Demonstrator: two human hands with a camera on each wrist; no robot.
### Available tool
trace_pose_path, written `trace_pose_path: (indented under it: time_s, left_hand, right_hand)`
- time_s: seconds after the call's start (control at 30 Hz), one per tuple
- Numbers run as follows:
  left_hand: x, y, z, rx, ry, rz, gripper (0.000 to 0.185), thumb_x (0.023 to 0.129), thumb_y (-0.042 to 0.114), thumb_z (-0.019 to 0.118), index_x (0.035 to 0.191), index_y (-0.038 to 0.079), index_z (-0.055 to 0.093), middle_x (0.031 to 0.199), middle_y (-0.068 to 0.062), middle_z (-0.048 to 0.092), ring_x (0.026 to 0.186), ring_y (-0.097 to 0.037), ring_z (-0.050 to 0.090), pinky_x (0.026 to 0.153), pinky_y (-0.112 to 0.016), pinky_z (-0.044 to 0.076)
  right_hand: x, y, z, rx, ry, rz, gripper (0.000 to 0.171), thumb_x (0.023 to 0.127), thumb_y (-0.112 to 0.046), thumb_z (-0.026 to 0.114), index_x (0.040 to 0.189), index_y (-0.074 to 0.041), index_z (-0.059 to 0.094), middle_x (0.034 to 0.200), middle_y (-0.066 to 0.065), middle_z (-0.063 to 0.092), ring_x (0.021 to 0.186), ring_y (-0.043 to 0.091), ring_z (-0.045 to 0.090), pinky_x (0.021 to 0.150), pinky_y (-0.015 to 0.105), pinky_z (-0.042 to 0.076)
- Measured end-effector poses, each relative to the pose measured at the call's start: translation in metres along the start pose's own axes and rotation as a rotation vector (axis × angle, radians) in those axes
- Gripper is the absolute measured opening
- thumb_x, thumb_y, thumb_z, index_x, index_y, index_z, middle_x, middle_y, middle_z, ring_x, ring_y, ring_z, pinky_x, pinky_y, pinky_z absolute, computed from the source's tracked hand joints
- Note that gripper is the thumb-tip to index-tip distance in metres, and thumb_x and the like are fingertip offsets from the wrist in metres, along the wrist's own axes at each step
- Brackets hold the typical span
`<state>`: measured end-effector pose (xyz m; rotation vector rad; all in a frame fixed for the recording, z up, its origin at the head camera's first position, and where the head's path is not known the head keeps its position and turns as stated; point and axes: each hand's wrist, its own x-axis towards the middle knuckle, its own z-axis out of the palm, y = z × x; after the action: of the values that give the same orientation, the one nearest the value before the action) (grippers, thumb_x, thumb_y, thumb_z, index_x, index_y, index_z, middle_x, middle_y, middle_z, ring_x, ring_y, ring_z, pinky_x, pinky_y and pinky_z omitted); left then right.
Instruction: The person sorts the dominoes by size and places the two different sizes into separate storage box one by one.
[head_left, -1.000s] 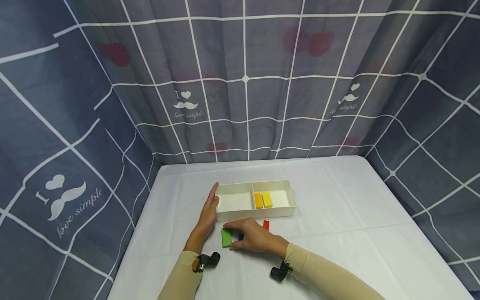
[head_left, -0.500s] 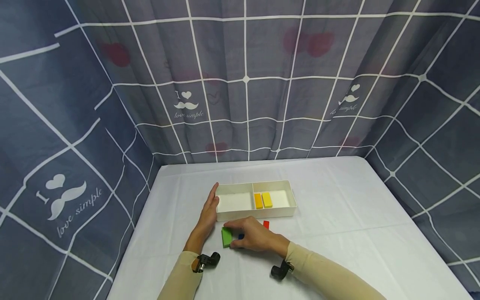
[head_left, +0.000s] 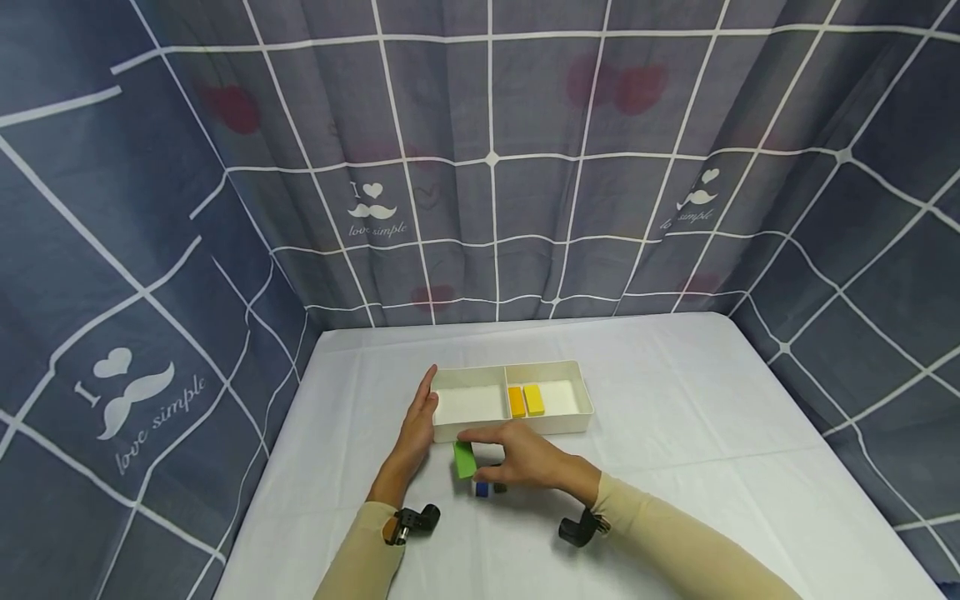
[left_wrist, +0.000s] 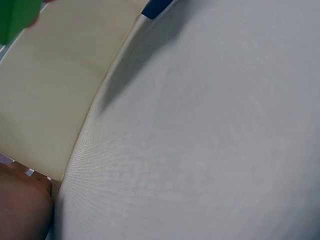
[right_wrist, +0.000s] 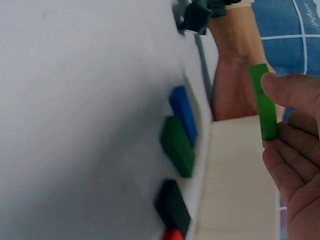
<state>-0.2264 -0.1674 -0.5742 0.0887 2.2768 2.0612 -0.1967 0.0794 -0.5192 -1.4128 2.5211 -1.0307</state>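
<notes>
My right hand [head_left: 528, 457] pinches a light green block [head_left: 465, 461] between thumb and fingers. In the right wrist view the green block [right_wrist: 266, 107] is held up off the table. Fingers extended, my left hand [head_left: 415, 429] rests against the left end of a cream two-compartment box [head_left: 471, 406]. An orange block [head_left: 517, 402] and a yellow block [head_left: 534, 400] stand in its right compartment; the left one shows only its bare floor. Below the right hand, on the cloth, lie a blue block [right_wrist: 184, 114], a dark green block [right_wrist: 177, 147], a black block [right_wrist: 172, 207] and a red block [right_wrist: 173, 235].
A white cloth [head_left: 660, 392] covers the table. Dark grey checked curtains [head_left: 450, 200] hang behind it and along both sides. A small black camera [head_left: 577, 530] sits on the right wrist, another camera [head_left: 417, 518] on the left.
The right hand has lifted the light green block from the table and carried it up and slightly right, toward the box. The blue block is more exposed. My left hand stays put.
</notes>
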Motion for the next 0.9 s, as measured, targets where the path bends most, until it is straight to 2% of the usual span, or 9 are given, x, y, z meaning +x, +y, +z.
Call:
trace_pose_path:
  time_s: [0.2,0.37,0.47,0.6,0.7,0.9]
  left_hand:
    - [0.000,0.001,0.000,-0.001,0.000,0.008,0.057,0.122,0.026,0.027,0.178,0.031,0.017,0.185,-0.007,0.014,0.172,-0.036,0.008,0.136,-0.068,0.004]
    - [0.000,0.002,0.000,0.013,0.005,0.015,0.057,0.122,0.026,0.028,0.178,0.029,0.017,0.186,-0.006,0.012,0.172,-0.036,0.006,0.136,-0.068,0.003]
    - [-0.001,0.002,0.001,0.008,0.010,0.011,0.056,0.122,0.026,0.027,0.177,0.033,0.018,0.186,-0.003,0.012,0.172,-0.033,0.005,0.137,-0.066,0.003]
    - [-0.001,0.002,0.002,-0.003,0.006,0.019,0.057,0.122,0.025,0.027,0.177,0.037,0.017,0.186,-0.006,0.013,0.172,-0.036,0.006,0.137,-0.067,0.004]
    - [-0.001,0.001,0.003,-0.006,0.004,0.026,0.057,0.122,0.024,0.027,0.177,0.036,0.017,0.185,-0.008,0.013,0.172,-0.038,0.007,0.136,-0.069,0.004]
    - [-0.001,-0.001,0.001,0.000,0.005,0.015,0.057,0.122,0.025,0.027,0.178,0.031,0.016,0.186,-0.003,0.012,0.172,-0.033,0.006,0.137,-0.066,0.003]
  right_hand:
    - [-0.005,-0.002,-0.023,0.001,0.014,0.006,0.059,0.093,-0.020,0.090,0.147,-0.009,0.070,0.146,-0.001,0.073,0.131,0.012,0.071,0.111,0.033,0.059]
    - [-0.008,0.001,-0.041,-0.054,0.038,-0.004,0.059,0.092,-0.018,0.091,0.146,-0.009,0.070,0.143,0.000,0.075,0.129,0.014,0.073,0.109,0.031,0.060]
    - [-0.010,0.004,-0.051,-0.071,0.050,0.019,0.059,0.091,-0.015,0.091,0.146,-0.010,0.071,0.142,0.000,0.075,0.127,0.013,0.073,0.107,0.032,0.061]
    - [-0.014,0.010,-0.062,-0.095,0.067,0.046,0.061,0.089,-0.014,0.092,0.146,-0.010,0.071,0.144,0.001,0.074,0.131,0.017,0.072,0.109,0.037,0.060]
    - [-0.017,0.015,-0.070,-0.100,0.080,0.063,0.061,0.090,-0.014,0.091,0.147,-0.009,0.070,0.145,0.003,0.073,0.133,0.021,0.071,0.110,0.041,0.060]
    - [-0.022,0.028,-0.082,-0.105,0.107,0.122,0.061,0.090,-0.017,0.092,0.146,-0.007,0.071,0.145,0.005,0.073,0.132,0.024,0.072,0.108,0.044,0.061]
